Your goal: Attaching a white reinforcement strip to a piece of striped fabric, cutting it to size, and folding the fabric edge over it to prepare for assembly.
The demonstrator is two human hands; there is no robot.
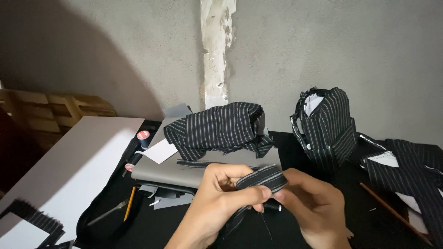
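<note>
My left hand [217,203] and my right hand [316,205] meet low in the middle of the head view. Both pinch a narrow strip of black pinstriped fabric [263,179], folded over the fingers. A loose end of the strip hangs down between the hands, with a thin thread trailing below it. Behind the hands lies a crumpled pile of the same striped cloth [221,129] on a grey flat pad [170,170].
A stack of striped pieces [328,129] stands at the back right, and more striped cloth [406,170] spreads at the right. A pencil [390,210] lies near it. Thread spools [143,136], a white card [160,151] and a white board [69,166] sit at the left. A concrete wall rises behind.
</note>
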